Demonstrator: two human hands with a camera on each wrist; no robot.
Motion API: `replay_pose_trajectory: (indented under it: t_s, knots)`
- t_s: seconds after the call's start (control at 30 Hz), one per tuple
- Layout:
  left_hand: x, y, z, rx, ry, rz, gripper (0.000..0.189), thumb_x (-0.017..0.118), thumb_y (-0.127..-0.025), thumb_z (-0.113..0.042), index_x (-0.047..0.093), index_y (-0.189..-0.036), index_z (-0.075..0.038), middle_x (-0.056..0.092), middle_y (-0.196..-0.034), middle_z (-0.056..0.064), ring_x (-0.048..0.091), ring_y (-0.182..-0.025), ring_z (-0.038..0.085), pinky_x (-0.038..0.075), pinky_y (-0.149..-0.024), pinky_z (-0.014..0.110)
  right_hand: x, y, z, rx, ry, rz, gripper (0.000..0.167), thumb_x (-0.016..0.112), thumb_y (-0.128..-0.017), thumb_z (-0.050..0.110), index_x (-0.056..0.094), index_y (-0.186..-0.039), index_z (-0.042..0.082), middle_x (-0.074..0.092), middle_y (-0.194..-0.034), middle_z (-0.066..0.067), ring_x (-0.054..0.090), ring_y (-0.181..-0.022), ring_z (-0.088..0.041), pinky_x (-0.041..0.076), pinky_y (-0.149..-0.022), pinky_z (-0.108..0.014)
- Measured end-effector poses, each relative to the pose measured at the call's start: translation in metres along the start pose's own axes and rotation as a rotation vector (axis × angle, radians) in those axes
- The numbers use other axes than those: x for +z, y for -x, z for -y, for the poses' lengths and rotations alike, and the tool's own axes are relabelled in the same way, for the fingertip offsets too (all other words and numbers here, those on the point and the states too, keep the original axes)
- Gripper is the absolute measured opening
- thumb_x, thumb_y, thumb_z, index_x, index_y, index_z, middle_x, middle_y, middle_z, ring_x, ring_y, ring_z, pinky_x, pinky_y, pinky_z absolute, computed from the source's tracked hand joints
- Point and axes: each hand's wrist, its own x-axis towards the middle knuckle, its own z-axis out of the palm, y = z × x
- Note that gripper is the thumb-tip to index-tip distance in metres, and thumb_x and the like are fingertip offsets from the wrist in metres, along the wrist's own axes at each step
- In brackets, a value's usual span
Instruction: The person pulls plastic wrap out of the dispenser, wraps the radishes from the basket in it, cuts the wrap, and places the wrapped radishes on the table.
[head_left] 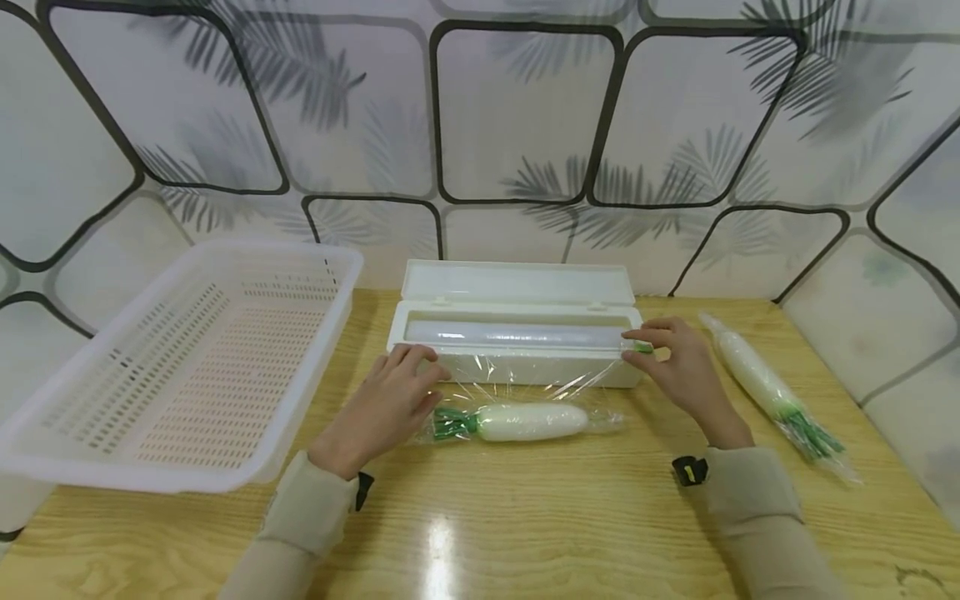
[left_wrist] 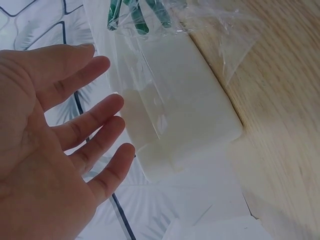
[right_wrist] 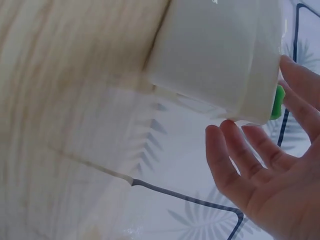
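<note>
A white cling film dispenser point(head_left: 517, 367) stands with its lid point(head_left: 517, 283) raised and a roll of film point(head_left: 513, 334) inside. Clear film point(head_left: 510, 390) stretches from its front edge down over a white radish point(head_left: 532, 422) with green-tied leaves, lying on the table. My left hand point(head_left: 397, 396) hovers by the dispenser's left end, its fingers loosely bent and holding nothing in the left wrist view. At the right end, my right hand point(head_left: 678, 367) pinches a small green slider point(right_wrist: 277, 102) between thumb and index finger. Its other fingers lie near the box's end.
A white plastic basket point(head_left: 273, 417) stands on the left of the wooden table point(head_left: 525, 525). Another wrapped radish point(head_left: 765, 379) with green leaves lies at the right. Behind the dispenser rises a patterned wall point(head_left: 517, 117).
</note>
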Motion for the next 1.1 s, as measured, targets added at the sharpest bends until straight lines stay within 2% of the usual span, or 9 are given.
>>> replay_pose_trajectory:
  t_s: [0.1,0.17,0.3,0.4,0.47,0.57,0.67,0.93,1.1]
  knots:
    - [0.000,-0.001,-0.002,-0.002,0.002,0.008,0.018,0.076,-0.091,-0.008,0.069,-0.108,-0.007,0.060,-0.122,0.017,0.054,-0.116,0.037,0.049,-0.093,0.054,0.001,0.002,-0.001,-0.029,-0.009,-0.004,0.022,0.079,-0.083,-0.006,0.075,-0.105,-0.007,0.058,-0.118,-0.031,0.055,-0.106,-0.048,0.053,-0.071,-0.041]
    - [0.000,-0.002,-0.003,0.003,0.001,0.013,0.019,0.076,-0.091,-0.009,0.069,-0.109,-0.007,0.061,-0.122,0.017,0.053,-0.116,0.037,0.049,-0.092,0.053,-0.002,0.003,-0.003,0.005,-0.021,0.011,0.025,0.078,-0.085,-0.004,0.073,-0.109,-0.009,0.056,-0.122,-0.033,0.055,-0.106,-0.050,0.055,-0.072,-0.047]
    - [0.002,-0.004,-0.005,0.015,0.007,0.017,0.019,0.075,-0.091,-0.008,0.069,-0.109,-0.007,0.061,-0.123,0.017,0.053,-0.116,0.037,0.049,-0.093,0.054,-0.006,0.005,-0.003,0.188,-0.086,0.129,0.054,0.076,-0.091,0.009,0.054,-0.136,-0.011,0.048,-0.133,-0.034,0.058,-0.107,-0.050,0.056,-0.075,-0.051]
    - [0.001,-0.007,-0.008,0.021,0.014,0.013,0.019,0.076,-0.091,-0.007,0.069,-0.109,-0.008,0.060,-0.124,0.016,0.053,-0.116,0.036,0.049,-0.093,0.053,-0.005,0.004,-0.003,0.318,-0.172,0.235,0.078,0.075,-0.095,0.019,0.030,-0.152,-0.009,0.042,-0.139,-0.037,0.063,-0.102,-0.045,0.060,-0.071,-0.042]
    - [-0.001,-0.013,-0.011,0.029,0.016,0.017,0.018,0.074,-0.092,-0.006,0.069,-0.110,-0.009,0.060,-0.124,0.015,0.053,-0.116,0.036,0.049,-0.093,0.052,-0.002,0.003,-0.003,0.368,-0.214,0.264,0.084,0.074,-0.095,0.022,0.022,-0.154,-0.008,0.042,-0.138,-0.039,0.066,-0.097,-0.041,0.061,-0.068,-0.036]
    - [-0.005,-0.026,-0.017,0.049,0.008,0.036,0.018,0.072,-0.094,-0.007,0.070,-0.111,-0.011,0.059,-0.126,0.014,0.052,-0.117,0.035,0.050,-0.091,0.051,0.001,0.002,-0.002,0.375,-0.209,0.244,0.082,0.074,-0.095,0.021,0.024,-0.152,-0.010,0.045,-0.133,-0.039,0.069,-0.090,-0.039,0.061,-0.065,-0.034]
    - [-0.009,-0.040,-0.024,0.068,-0.002,0.050,0.017,0.071,-0.095,-0.009,0.072,-0.112,-0.011,0.060,-0.126,0.013,0.052,-0.118,0.034,0.050,-0.090,0.049,0.002,0.001,0.000,0.373,-0.181,0.235,0.078,0.075,-0.095,0.021,0.030,-0.151,-0.009,0.047,-0.132,-0.037,0.068,-0.094,-0.040,0.061,-0.067,-0.035]
    - [-0.013,-0.072,-0.038,0.094,0.061,0.133,0.016,0.067,-0.099,-0.012,0.072,-0.114,-0.012,0.061,-0.124,0.009,0.052,-0.120,0.031,0.049,-0.094,0.046,0.001,0.000,-0.003,0.351,-0.139,0.276,0.081,0.074,-0.095,0.025,0.028,-0.151,-0.010,0.048,-0.132,-0.037,0.067,-0.096,-0.039,0.057,-0.067,-0.031]
    - [-0.013,-0.092,-0.045,0.094,0.077,0.181,0.017,0.065,-0.101,-0.014,0.072,-0.116,-0.011,0.064,-0.123,0.007,0.054,-0.118,0.029,0.048,-0.095,0.043,-0.003,0.003,-0.009,0.331,-0.164,0.326,0.077,0.072,-0.097,0.024,0.027,-0.153,-0.005,0.049,-0.131,-0.035,0.064,-0.103,-0.041,0.057,-0.072,-0.036]
